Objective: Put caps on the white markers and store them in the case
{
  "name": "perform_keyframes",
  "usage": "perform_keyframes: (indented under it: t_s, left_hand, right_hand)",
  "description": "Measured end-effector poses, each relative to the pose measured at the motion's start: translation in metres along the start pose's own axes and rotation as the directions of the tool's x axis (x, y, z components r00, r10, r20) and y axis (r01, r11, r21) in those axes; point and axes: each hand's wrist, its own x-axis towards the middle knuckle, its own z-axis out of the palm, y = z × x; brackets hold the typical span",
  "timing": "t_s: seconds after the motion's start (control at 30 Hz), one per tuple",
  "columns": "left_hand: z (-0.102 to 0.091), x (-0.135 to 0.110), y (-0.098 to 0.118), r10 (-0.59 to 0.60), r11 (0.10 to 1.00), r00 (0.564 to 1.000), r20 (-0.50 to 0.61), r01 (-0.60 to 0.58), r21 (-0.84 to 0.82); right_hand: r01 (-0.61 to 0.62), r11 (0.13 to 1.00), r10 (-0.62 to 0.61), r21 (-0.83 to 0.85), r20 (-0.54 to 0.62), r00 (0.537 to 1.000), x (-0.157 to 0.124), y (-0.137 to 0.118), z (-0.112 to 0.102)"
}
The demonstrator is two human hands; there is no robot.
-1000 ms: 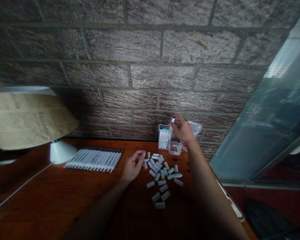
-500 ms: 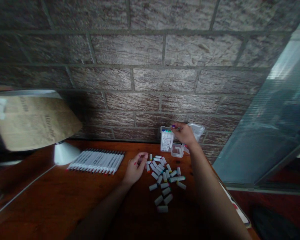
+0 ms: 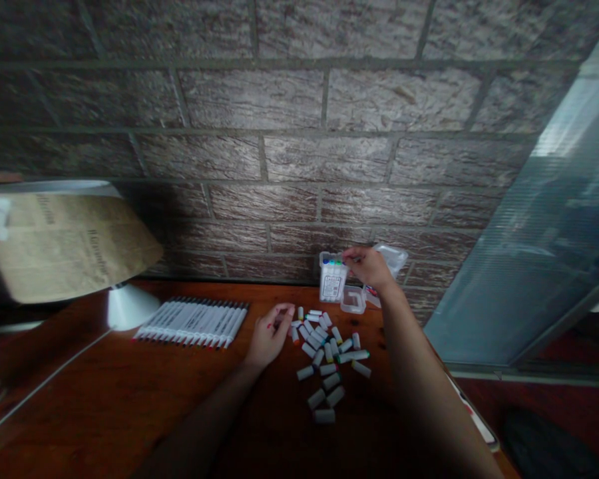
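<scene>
From where I stand, taking the loose white caps (image 3: 329, 352) as the middle of the dial, the clear box (image 3: 332, 286) stands upright at twelve o'clock. A purple-topped marker (image 3: 345, 263), held above that box a second ago, has come down to its rim, about level with the blue, teal and green tops; I'd judge it nearly or fully seated. The right hand (image 3: 372, 267), at one o'clock, has its grip pinched narrow over that purple top, though I can't tell whether it grasps it or has let go. The left hand (image 3: 270, 336) rests at nine on the counter (image 3: 100, 399), its grip loosely half-spread with nothing visible in it, fingertips just beside the caps. Beyond it, also toward nine, lies a tidy row of markers (image 3: 194, 322).
</scene>
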Motion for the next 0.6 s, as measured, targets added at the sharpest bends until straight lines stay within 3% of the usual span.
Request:
perform_keyframes:
  t_s: [0.2,0.6]
  left_hand:
    - [0.0,0.0,0.001,-0.023,0.999,1.0,0.01,0.023,-0.038]
    - [0.0,0.0,0.002,-0.01,1.0,1.0,0.006,0.01,-0.02]
  right_hand:
    - [0.089,0.996,-0.089,0.004,-0.017,0.996,0.002,0.007,0.001]
    - [0.108,0.992,-0.111,0.058,0.055,0.992,0.006,0.017,0.001]
